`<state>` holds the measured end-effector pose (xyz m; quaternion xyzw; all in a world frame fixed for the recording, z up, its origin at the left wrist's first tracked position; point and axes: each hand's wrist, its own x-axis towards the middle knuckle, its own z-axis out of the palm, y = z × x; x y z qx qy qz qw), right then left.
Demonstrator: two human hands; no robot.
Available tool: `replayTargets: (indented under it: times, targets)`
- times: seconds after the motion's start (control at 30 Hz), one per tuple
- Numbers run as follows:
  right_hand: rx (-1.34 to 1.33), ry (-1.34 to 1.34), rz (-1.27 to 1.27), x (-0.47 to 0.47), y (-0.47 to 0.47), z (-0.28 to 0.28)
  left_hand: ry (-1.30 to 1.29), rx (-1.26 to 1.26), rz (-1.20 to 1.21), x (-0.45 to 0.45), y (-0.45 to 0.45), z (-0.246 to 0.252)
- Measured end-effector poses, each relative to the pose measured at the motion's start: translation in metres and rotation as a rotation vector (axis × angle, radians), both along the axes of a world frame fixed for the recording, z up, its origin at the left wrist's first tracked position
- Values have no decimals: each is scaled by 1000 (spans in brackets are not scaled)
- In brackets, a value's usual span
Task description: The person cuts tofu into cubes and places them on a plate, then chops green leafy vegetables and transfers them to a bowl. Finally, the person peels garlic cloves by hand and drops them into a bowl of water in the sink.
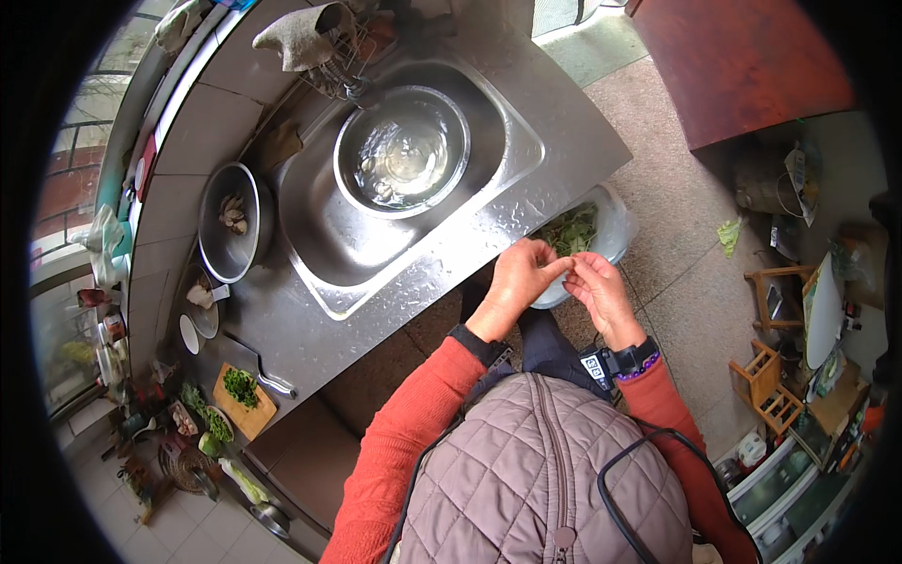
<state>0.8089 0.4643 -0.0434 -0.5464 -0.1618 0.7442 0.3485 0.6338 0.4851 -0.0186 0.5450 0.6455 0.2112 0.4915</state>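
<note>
My left hand (518, 280) and my right hand (597, 290) meet at the fingertips above a lined bin (623, 229) beside the counter's edge. The fingers of both are pinched together; whatever small thing may be between them is too small to make out. Green leafy scraps (574, 229) lie in the bin. To the left, a steel basin (465, 151) with water and several pale pieces stands in the steel sink (338, 243). Beside the sink, a second steel bowl (204, 247) holds pale brown pieces, perhaps mushrooms or garlic.
A wooden cutting board (257, 416) with chopped greens (241, 388) lies on the counter near a knife (264, 374). A faucet (352, 88) stands behind the basin. Wooden stools (764, 384) stand at the right, and a leaf (730, 236) lies on the floor.
</note>
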Motion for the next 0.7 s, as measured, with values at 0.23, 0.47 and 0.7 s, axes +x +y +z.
replayTargets:
  times: [0.23, 0.47, 0.7]
  targets:
    - [33, 433, -9, 5, 9, -8, -509, -269, -78, -65, 16, 9]
    - [-35, 438, -19, -8, 18, 3, -469, -232, 402, -194, 99, -20]
    - [-29, 395, -105, -23, 16, 8, -216, -392, 195, -203, 124, -67]
